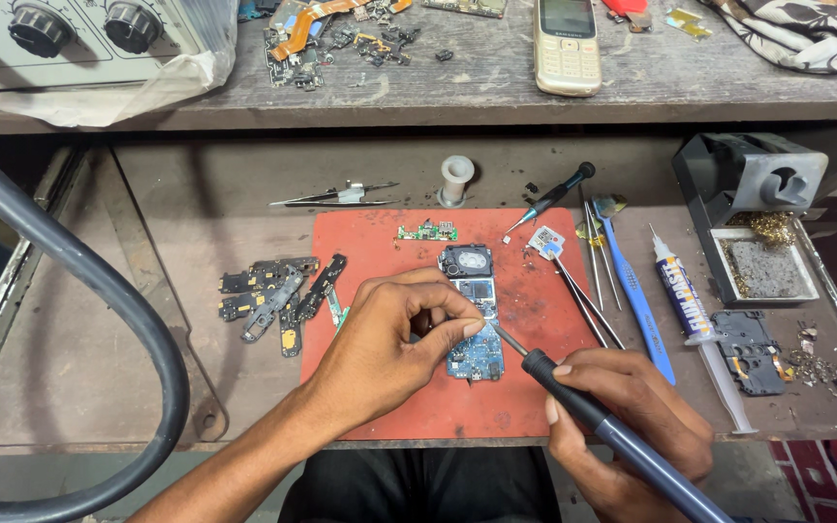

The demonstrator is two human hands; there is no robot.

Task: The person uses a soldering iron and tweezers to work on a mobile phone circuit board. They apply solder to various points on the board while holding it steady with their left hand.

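**Bench count**

I count one red mat (409,407), one blue board (475,356) on it, and one small green board (426,232). One soldering iron (612,436), one keypad phone (567,44), one syringe (699,324), one white spool (455,179), one iron stand (748,174), two knobs (84,27), one black hose (79,281).

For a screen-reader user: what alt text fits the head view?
A left hand steadies a blue circuit board on a red mat while the right hand holds a soldering iron to it. Tweezers lie nearby.
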